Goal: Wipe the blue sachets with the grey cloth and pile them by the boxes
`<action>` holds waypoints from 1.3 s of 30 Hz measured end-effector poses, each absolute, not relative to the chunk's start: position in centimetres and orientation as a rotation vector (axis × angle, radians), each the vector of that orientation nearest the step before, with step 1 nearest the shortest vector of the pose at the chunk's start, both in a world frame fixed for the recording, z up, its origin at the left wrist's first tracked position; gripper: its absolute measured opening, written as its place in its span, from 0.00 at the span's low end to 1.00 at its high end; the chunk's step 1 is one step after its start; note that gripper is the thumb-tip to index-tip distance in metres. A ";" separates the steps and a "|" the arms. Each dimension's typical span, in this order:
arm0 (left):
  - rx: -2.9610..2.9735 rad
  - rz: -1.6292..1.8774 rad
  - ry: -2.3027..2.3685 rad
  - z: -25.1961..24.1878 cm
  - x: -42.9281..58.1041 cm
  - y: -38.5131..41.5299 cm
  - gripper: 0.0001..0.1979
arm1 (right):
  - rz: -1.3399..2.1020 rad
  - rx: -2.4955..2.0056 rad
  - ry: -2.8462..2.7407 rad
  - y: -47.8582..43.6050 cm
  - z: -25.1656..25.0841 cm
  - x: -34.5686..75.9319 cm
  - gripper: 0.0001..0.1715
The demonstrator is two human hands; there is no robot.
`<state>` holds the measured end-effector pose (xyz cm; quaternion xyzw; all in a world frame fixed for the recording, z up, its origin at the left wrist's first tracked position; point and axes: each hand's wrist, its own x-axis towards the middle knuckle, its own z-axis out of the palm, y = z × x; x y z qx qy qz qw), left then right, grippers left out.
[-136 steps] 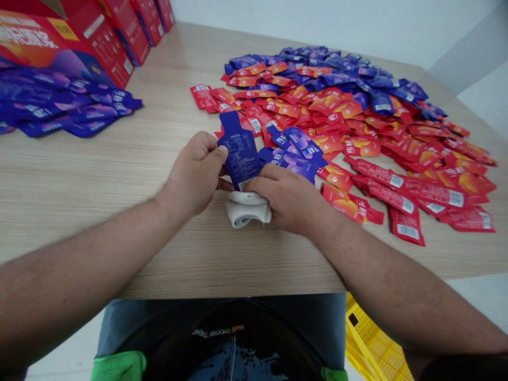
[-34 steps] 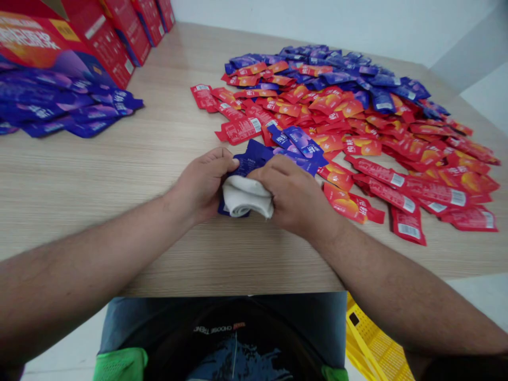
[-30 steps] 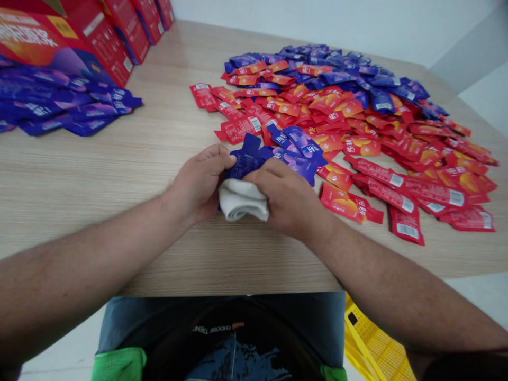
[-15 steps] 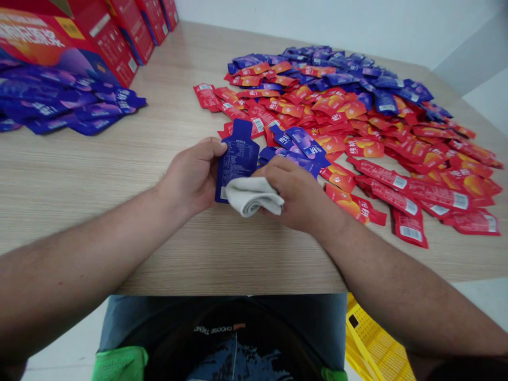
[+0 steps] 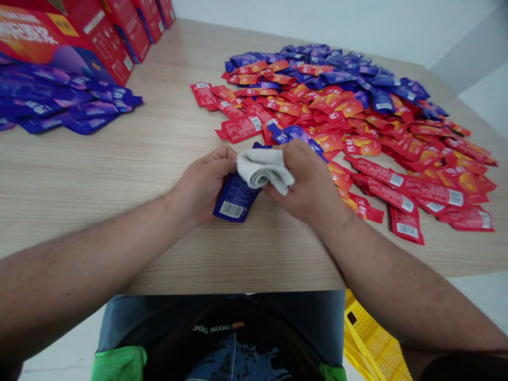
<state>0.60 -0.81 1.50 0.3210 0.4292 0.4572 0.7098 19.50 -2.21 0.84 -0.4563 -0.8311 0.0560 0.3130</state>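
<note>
My left hand (image 5: 202,185) grips a dark blue foil sachet (image 5: 234,203), whose barcode end shows below the fingers. My right hand (image 5: 307,180) holds a folded white cloth (image 5: 264,169) pressed over the sachet's upper part, which the cloth hides. Just beyond my right fingers lie a few loose blue sachets (image 5: 296,133), partly covered by the hand. A wide heap of red and blue sachets (image 5: 329,95) spreads across the table ahead and to the right.
A pile of blue sachets (image 5: 59,106) lies at the far left of the wooden table (image 5: 119,159). Red cartons (image 5: 103,42) stand in a row behind it. A yellow plastic crate (image 5: 369,338) sits on the floor below the table's right front edge.
The cloth has moved from the sachet's lower end up over its top, and the barcode end now shows. Both hands have shifted slightly, the right one farther forward.
</note>
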 end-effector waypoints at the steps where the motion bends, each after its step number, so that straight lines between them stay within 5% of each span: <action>1: 0.688 1.011 0.961 1.5 0.5 -0.6 0.08 | 0.206 -1.153 -2.272 -2.6 0.7 19.0 0.11; 22: 0.554 1.076 0.892 1.3 0.4 0.6 0.07 | 0.508 -0.905 -2.610 -3.8 0.6 17.4 0.12; 30: 0.591 0.943 0.877 0.8 0.5 -0.2 0.07 | 0.045 -1.268 -2.111 -1.1 0.9 20.6 0.12; 39: 0.563 0.970 0.922 1.1 0.4 0.2 0.07 | 0.271 -1.147 -2.322 -2.4 0.5 19.0 0.11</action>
